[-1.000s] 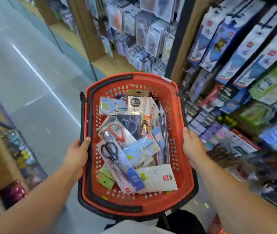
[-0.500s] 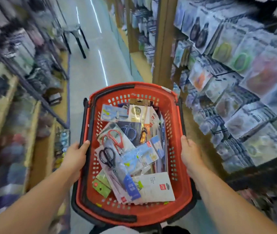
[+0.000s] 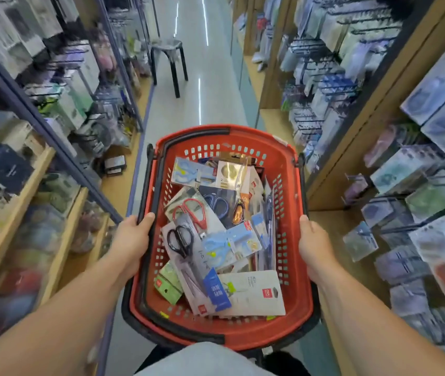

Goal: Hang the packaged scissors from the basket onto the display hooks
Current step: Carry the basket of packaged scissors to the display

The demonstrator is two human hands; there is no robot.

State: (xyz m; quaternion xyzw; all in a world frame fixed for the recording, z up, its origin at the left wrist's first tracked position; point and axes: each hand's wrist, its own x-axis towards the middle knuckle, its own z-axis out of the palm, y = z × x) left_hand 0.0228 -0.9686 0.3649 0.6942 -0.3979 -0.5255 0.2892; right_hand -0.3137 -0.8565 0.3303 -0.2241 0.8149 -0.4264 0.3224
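Note:
I carry a red plastic basket [image 3: 294, 308] in front of me in a shop aisle. My left hand [image 3: 130, 237] grips its left rim and my right hand [image 3: 315, 246] grips its right rim. Inside lie several packaged scissors: a black-handled pair [image 3: 180, 240], a red-handled pair [image 3: 193, 211], a blue-handled pair [image 3: 217, 203] and a light blue pack [image 3: 229, 241]. On my right, display hooks [image 3: 362, 185] carry hanging packages, blurred in this view.
Shelves with goods line the left side [image 3: 26, 169]. A dark plastic stool [image 3: 168, 59] stands in the aisle ahead. A small box [image 3: 114, 164] lies on the low left ledge. The glossy floor [image 3: 202, 99] runs straight on between the racks.
My view has swung left, from the right-hand display to looking straight down the aisle. Both hands have kept their grip on the basket rims; the packs inside have not shifted.

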